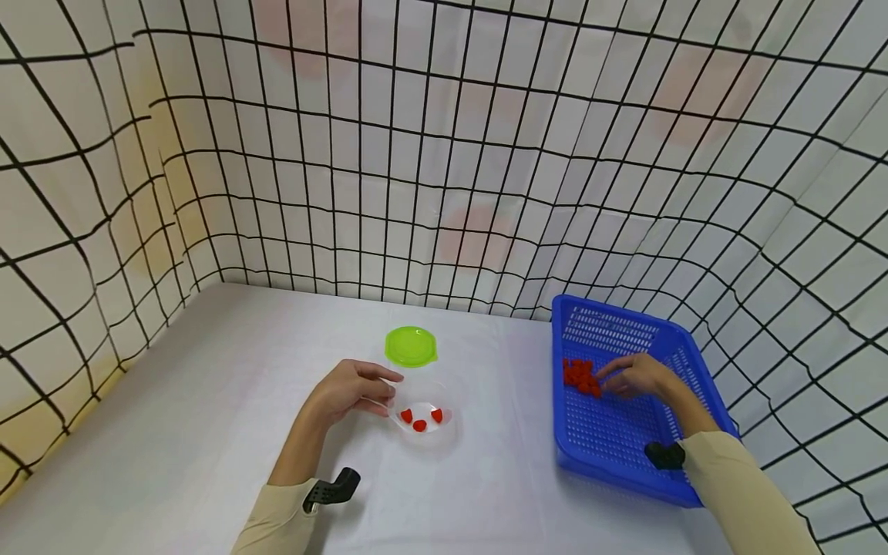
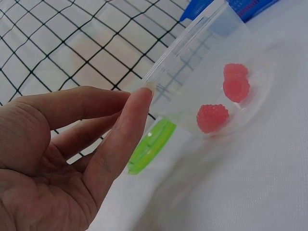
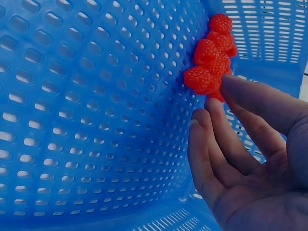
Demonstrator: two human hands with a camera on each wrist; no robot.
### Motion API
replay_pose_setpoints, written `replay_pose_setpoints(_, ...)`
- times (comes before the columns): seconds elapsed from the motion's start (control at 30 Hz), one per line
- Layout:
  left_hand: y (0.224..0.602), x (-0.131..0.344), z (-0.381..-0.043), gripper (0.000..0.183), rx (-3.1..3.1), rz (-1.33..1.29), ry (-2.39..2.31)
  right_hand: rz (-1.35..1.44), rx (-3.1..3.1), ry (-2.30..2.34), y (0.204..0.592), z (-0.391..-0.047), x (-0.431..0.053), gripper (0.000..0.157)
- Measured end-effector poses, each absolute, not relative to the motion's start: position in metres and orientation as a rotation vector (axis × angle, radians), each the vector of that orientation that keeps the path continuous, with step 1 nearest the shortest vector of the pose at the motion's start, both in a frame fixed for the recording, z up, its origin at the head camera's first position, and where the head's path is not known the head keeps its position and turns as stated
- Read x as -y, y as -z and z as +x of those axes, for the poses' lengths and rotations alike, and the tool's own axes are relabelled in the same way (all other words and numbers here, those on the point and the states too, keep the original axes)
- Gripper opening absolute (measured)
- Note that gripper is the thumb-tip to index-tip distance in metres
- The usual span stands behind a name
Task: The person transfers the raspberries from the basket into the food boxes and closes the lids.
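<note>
A clear plastic container [image 2: 192,72] stands on the white table with three red raspberry-shaped pieces [image 2: 212,118] on its bottom. At its left side, my left hand [image 1: 357,391] pinches the rim between thumb and fingertips. My right hand [image 1: 634,376] is down inside the blue basket [image 1: 602,459]. Its fingers are bent slightly and spread apart, with the tips at the edge of a heap of red raspberry pieces [image 3: 214,57]. No piece shows lifted between those fingers. Whether the fingertips touch the heap is hard to tell.
Behind the container lies a bright green lid [image 1: 411,347] on the white tabletop [image 1: 229,385]. The basket's raised walls surround the right hand. Black wire mesh [image 1: 416,185] with white sheeting behind it encloses the back and both sides.
</note>
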State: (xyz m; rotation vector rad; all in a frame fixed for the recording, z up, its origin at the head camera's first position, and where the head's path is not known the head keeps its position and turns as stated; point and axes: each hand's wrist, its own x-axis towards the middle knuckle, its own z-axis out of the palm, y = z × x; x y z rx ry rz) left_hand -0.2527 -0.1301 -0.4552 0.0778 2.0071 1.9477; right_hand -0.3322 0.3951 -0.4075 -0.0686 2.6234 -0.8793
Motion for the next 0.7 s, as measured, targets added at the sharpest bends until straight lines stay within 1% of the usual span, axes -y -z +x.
replay_pose_setpoints(0.37, 0.4546, 0.1311, -0.2512, 0.038, -1.992, 0.109, -1.966, -0.02, -2.574, 0.887, 0.4123, -0.3404, -0.391, 0.025)
replay_pose_setpoints(0.7, 0.4565, 0.1313, -0.252, 0.037, -1.996, 0.099, -1.962, 0.003, -2.563, 0.91, 0.4182, -0.3412, -0.3904, 0.023)
